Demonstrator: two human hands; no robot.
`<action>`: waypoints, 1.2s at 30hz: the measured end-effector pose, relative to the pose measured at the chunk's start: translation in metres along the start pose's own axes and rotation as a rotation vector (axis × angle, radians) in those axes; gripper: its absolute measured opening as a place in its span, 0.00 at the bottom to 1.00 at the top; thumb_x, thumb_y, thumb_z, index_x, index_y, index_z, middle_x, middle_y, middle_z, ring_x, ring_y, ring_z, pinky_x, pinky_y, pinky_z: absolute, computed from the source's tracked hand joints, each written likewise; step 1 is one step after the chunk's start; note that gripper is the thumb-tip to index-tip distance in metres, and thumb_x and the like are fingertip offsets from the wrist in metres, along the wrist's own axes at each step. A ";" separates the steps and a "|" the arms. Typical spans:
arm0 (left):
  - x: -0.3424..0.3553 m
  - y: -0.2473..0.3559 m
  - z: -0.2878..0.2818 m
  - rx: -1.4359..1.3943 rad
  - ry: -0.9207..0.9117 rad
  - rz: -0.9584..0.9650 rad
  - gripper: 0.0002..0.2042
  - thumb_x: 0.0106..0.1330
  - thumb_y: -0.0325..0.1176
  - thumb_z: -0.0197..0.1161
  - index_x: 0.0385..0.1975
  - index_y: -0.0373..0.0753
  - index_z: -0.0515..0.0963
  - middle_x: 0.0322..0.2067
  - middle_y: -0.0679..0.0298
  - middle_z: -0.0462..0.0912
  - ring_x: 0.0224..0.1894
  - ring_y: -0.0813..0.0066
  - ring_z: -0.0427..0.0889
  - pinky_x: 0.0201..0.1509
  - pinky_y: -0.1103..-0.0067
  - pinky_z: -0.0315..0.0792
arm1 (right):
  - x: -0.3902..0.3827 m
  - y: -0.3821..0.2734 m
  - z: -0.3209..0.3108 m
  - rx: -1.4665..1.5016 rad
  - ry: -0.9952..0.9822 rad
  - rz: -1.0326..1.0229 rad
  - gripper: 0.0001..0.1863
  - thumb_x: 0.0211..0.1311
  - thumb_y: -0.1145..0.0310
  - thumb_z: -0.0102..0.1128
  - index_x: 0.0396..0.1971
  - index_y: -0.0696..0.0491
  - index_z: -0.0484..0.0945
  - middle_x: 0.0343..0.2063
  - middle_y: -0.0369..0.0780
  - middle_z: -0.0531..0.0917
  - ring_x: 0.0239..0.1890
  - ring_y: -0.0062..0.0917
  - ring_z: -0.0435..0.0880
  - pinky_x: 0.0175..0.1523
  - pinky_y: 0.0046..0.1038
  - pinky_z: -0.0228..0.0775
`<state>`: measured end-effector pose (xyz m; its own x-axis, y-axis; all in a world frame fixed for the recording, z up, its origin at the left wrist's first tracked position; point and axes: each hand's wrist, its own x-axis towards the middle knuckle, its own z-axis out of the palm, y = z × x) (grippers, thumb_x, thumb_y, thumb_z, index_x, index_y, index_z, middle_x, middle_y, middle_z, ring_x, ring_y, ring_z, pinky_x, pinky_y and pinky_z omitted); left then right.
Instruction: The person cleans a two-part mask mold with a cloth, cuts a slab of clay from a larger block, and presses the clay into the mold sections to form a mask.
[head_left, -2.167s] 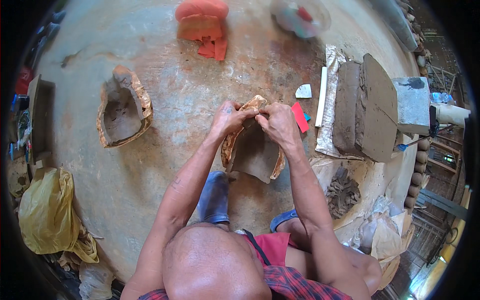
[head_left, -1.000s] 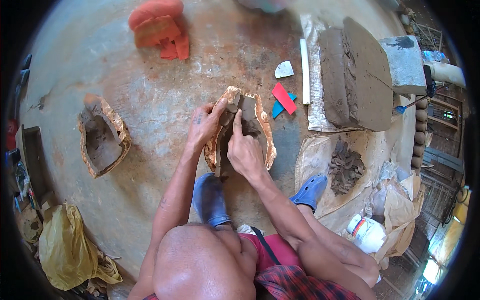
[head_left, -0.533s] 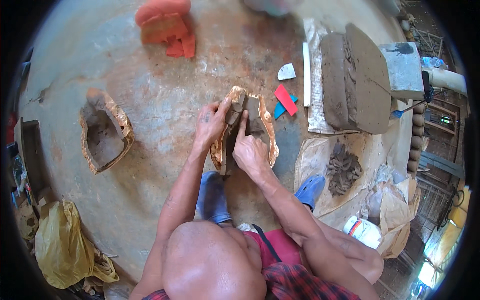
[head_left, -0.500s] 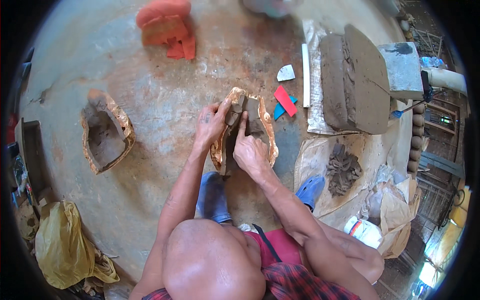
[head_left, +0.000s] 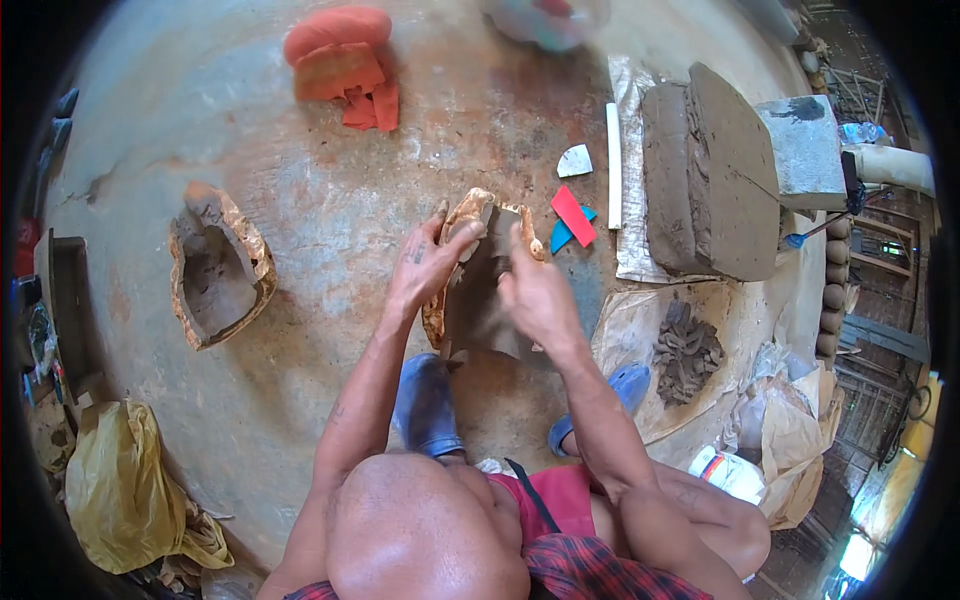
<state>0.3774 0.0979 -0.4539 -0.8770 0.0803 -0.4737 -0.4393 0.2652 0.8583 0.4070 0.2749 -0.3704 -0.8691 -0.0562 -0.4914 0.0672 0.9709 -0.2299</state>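
Observation:
Between my feet stands a rough-edged, pale orange-brown mould [head_left: 434,322] lined with grey clay [head_left: 478,298]. My left hand [head_left: 422,262] is closed round its upper left rim, with the thumb over the edge onto the clay. Over the right side of the mould is my right hand [head_left: 543,303], smeared by motion. A finger of it points up near the upper right rim, and whether it holds anything is not visible. The hand and forearm hide much of the right wall. A second clay-lined mould piece [head_left: 262,252] lies on the floor at the left.
To the right lie crossed red [head_left: 573,214] and blue strips [head_left: 562,236], a white piece [head_left: 574,160] and a white rod [head_left: 613,165]. Beyond stands a big clay block [head_left: 730,170]; clay scraps [head_left: 686,352] lie on a sheet. Orange cloth [head_left: 340,60] is at the back.
My right hand has moved right, from the clay inside the mould toward its right rim. My left hand keeps its hold, its thumb shifted slightly. My right foot has come closer in.

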 end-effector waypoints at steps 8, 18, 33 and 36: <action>-0.005 -0.022 0.000 -0.021 -0.063 0.067 0.44 0.52 0.44 0.81 0.68 0.29 0.73 0.54 0.45 0.87 0.60 0.53 0.84 0.66 0.65 0.74 | -0.001 0.043 -0.001 0.374 0.460 0.144 0.29 0.67 0.64 0.66 0.66 0.58 0.75 0.16 0.46 0.82 0.21 0.44 0.85 0.32 0.49 0.73; -0.028 0.002 0.012 0.433 0.133 0.126 0.49 0.50 0.48 0.82 0.72 0.31 0.68 0.48 0.41 0.87 0.48 0.41 0.88 0.54 0.59 0.82 | 0.091 0.043 -0.012 0.361 0.486 -0.216 0.23 0.72 0.58 0.64 0.58 0.59 0.82 0.51 0.53 0.86 0.52 0.46 0.86 0.58 0.42 0.76; -0.073 -0.002 -0.006 -0.093 0.148 -0.016 0.52 0.62 0.49 0.77 0.80 0.34 0.53 0.52 0.39 0.86 0.52 0.54 0.90 0.54 0.64 0.84 | 0.059 0.107 0.009 0.224 0.145 0.045 0.40 0.78 0.34 0.41 0.45 0.61 0.82 0.35 0.60 0.84 0.44 0.62 0.81 0.51 0.55 0.70; -0.044 0.010 -0.011 -0.351 0.115 0.084 0.39 0.73 0.41 0.69 0.79 0.38 0.58 0.62 0.45 0.81 0.60 0.61 0.85 0.64 0.68 0.79 | 0.015 0.129 0.026 0.362 0.221 0.077 0.42 0.78 0.31 0.37 0.58 0.58 0.79 0.36 0.53 0.86 0.40 0.44 0.86 0.47 0.41 0.78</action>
<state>0.4092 0.0865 -0.4223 -0.9203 -0.0260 -0.3904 -0.3871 -0.0846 0.9182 0.4154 0.3929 -0.4295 -0.9361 0.1029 -0.3364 0.2698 0.8237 -0.4987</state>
